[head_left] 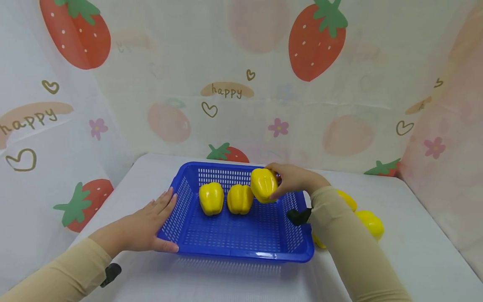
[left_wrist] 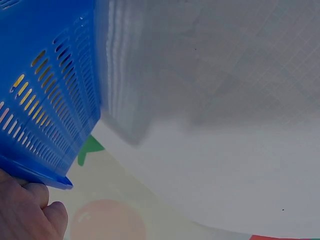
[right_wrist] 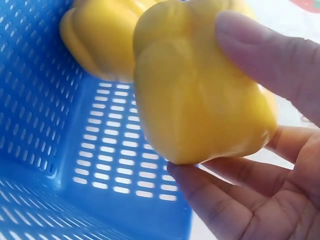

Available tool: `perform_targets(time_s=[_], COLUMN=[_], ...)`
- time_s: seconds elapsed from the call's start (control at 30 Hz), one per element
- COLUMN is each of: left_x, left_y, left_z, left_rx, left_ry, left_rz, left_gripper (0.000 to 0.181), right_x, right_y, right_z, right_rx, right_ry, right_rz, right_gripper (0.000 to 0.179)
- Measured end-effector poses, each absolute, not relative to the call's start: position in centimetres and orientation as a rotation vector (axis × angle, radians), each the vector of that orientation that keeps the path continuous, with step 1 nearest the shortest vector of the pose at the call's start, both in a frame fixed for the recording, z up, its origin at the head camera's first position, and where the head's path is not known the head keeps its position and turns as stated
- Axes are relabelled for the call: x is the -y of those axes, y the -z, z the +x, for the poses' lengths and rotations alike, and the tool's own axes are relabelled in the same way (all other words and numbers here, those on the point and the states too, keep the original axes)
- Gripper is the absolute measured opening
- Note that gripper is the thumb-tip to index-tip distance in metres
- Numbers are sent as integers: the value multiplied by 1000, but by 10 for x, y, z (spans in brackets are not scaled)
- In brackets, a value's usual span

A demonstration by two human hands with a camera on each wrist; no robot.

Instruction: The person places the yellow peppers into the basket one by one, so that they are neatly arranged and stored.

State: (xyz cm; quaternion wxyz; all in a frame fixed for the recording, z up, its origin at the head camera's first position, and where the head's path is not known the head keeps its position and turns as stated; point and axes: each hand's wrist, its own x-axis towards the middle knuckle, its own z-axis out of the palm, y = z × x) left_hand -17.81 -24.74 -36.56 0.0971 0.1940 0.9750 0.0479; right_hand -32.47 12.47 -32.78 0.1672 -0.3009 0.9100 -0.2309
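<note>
My right hand (head_left: 292, 178) holds a yellow bell pepper (head_left: 263, 185) over the back right of a blue plastic basket (head_left: 241, 252). In the right wrist view, the thumb (right_wrist: 260, 42) lies on one side of this pepper and the other fingers curl beneath the opposite side. Two more yellow bell peppers, one at left (head_left: 211, 199) and one in the middle (head_left: 240, 199), sit side by side inside the basket. My left hand (head_left: 141, 224) rests against the basket's left rim, fingers fairly straight and thumb by the front corner.
Several yellow peppers (head_left: 370, 224) lie on the white table (head_left: 422, 251) right of the basket, partly hidden by the right sleeve (head_left: 351, 243). Behind the table hangs a strawberry-print cloth (head_left: 260, 126), continuing along both sides.
</note>
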Motion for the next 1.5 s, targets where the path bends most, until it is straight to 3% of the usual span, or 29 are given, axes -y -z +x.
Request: perform_targets(time_s=[0.4,1.5], left_x=[247,248], left_y=[366,365], left_z=[-178,-179], left_rx=[-2887,-2893], left_ry=[-155,-137], left_rz=[574,583], left_gripper=[126,126], right_x=[-118,-99], right_y=[345,369], right_z=[-330,-333], right_rx=[-2577,-2541], right_ry=[588,488], right_rz=[-605,-544], right_gripper=[76,86])
